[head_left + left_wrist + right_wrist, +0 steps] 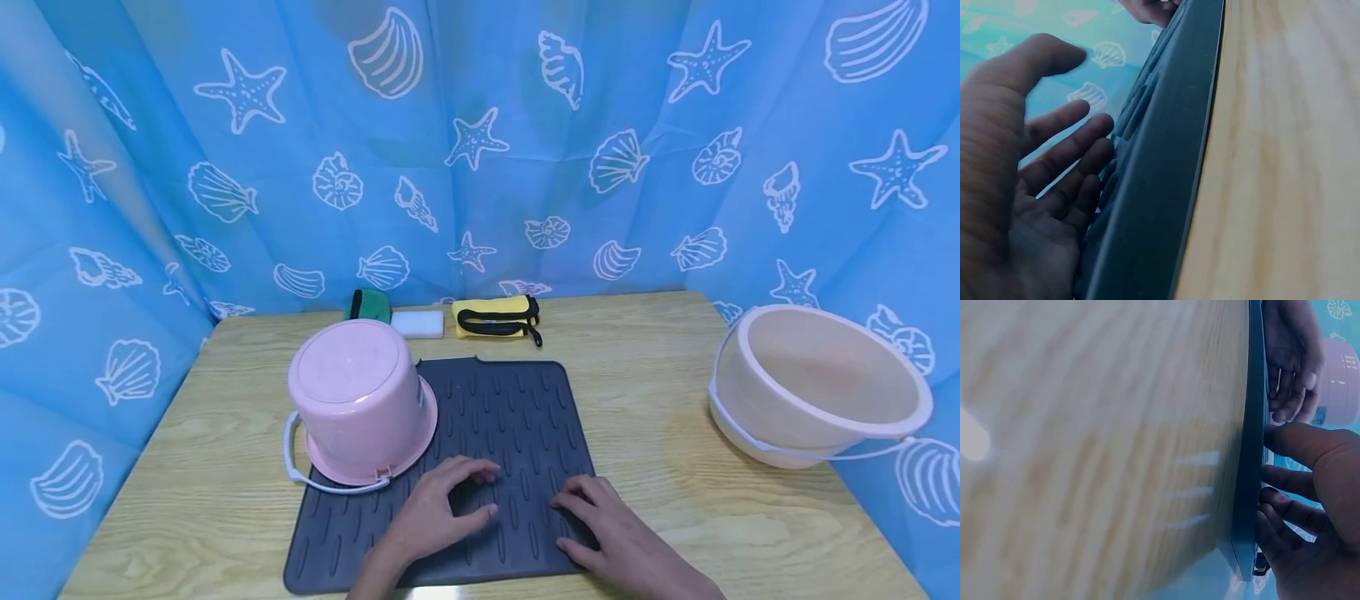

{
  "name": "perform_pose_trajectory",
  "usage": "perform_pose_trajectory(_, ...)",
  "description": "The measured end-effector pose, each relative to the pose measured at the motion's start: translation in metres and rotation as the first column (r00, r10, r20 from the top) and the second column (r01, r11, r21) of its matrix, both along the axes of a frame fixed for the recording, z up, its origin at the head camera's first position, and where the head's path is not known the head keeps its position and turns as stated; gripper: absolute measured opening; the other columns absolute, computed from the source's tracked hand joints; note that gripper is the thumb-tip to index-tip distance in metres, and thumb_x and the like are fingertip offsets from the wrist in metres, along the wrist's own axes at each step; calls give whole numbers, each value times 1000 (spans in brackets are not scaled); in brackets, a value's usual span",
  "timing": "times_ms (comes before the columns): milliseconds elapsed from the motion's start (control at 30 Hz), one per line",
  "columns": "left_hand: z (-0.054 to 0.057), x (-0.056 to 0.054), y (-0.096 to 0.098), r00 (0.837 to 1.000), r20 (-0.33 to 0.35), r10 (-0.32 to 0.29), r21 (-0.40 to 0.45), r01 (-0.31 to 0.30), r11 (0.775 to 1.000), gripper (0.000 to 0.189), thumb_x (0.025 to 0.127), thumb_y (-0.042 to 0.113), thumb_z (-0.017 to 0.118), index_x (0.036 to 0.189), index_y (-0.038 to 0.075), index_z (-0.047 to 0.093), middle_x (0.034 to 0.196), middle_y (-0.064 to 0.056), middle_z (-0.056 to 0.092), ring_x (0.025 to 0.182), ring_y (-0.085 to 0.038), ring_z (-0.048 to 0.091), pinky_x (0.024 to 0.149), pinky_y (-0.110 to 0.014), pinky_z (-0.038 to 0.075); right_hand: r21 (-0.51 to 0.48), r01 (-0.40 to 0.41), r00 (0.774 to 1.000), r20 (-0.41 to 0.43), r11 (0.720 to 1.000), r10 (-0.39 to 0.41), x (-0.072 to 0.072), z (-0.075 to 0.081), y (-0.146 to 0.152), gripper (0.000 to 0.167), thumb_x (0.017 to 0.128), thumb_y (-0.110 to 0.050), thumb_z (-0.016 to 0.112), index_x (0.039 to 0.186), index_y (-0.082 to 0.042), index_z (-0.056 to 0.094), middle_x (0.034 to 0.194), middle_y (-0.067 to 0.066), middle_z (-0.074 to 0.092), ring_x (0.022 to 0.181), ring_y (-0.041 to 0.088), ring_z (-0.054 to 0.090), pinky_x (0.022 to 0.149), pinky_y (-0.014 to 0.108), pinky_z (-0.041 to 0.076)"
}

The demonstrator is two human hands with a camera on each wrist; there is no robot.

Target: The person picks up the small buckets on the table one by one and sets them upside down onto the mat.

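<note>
A dark rubber mat with raised oval ridges lies flat on the wooden table. My left hand is over the mat's front half, thumb and fingers spread apart and loosely bent, with nothing between them. Near the mat's right edge, my right hand has its fingertips on the mat, and it also holds nothing. In the right wrist view the right fingers meet the mat's surface. A pink bucket stands upside down on the mat's left side, its pale handle hanging around the rim.
A cream bucket with a pale handle stands upright at the table's right edge. Along the back lie a green folded cloth, a white sponge and a yellow cloth with black trim. A blue curtain with shell prints surrounds the table.
</note>
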State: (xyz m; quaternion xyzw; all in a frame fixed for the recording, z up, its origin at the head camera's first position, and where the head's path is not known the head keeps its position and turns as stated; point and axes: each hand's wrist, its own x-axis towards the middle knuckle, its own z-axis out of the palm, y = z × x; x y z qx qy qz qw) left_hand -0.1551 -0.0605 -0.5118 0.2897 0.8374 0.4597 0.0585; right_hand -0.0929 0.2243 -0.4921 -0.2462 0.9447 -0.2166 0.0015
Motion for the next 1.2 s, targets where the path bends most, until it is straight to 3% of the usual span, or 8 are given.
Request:
perform_pose_trajectory(200,-1,1,2,998,-49,-27,-56,24,998,48,87,38,76,132,28,62,116,17,63,112,-5,55,100,-37,47,19,6,1000,-31,1000,-6,2,7,2,35,93,-33,72,123,-15,68,124,-6,53,111,11,50,93,41,49)
perform_pose_trajectory(400,0,1,3,997,-62,-38,-67,34,997,46,87,34,78,130,26,64,117,16,63,113,-7,54,100,-37,47,6,31,993,-118,999,-30,2,19,4,33,91,-27,75,121,-14,69,120,-6,57,108,10,54,89,38,52)
perform_pose_trajectory(800,2,0,-1,999,-22,-48,-120,45,992,45,85,28,80,128,29,65,126,16,58,121,-10,51,105,-40,44,2,48,937,-348,999,-44,-14,43,23,30,84,-16,81,112,-12,71,111,-4,62,102,13,61,81,34,56)
perform_pose_trajectory(1033,1,0,-1,998,-17,-55,-136,52,989,43,85,27,80,127,29,67,126,16,58,121,-10,51,105,-41,44,-7,40,927,-374,999,-40,-23,60,38,30,82,-13,82,110,-11,71,108,-4,64,98,14,63,77,34,57)
perform_pose_trajectory(1200,0,-1,1,998,-24,-59,-131,55,990,41,85,26,80,124,30,68,125,16,58,121,-10,51,104,-41,45,6,82,921,-382,997,-73,-30,77,50,28,84,-12,79,110,-10,71,107,-2,65,96,17,64,77,37,56)
